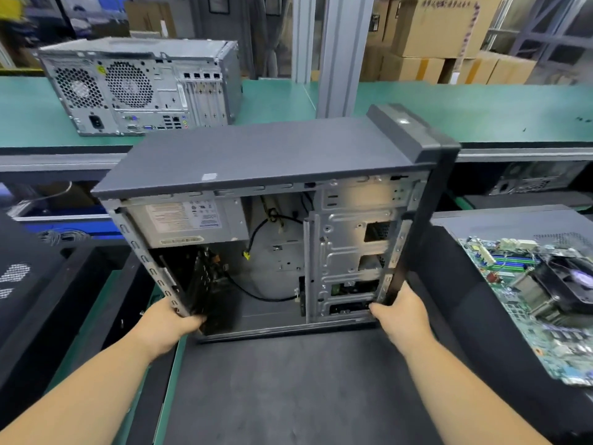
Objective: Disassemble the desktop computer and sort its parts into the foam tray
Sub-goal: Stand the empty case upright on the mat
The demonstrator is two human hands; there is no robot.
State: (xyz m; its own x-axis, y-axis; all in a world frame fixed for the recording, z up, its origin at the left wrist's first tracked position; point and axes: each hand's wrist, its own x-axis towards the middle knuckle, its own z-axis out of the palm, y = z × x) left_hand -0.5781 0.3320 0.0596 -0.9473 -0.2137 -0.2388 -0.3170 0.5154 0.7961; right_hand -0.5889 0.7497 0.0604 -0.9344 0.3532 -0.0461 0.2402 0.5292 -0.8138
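Note:
A dark grey desktop computer case stands upright in front of me with its side open. Inside I see the power supply, black cables and the metal drive cage. My left hand grips the case's lower rear corner. My right hand grips the lower end of the black front bezel. The case rests on a black foam mat. A removed motherboard with its cooler fan lies at the right.
A second computer case stands on the green bench behind, rear panel towards me. Black panels lie at the left. Cardboard boxes are stacked at the back right, behind a metal post.

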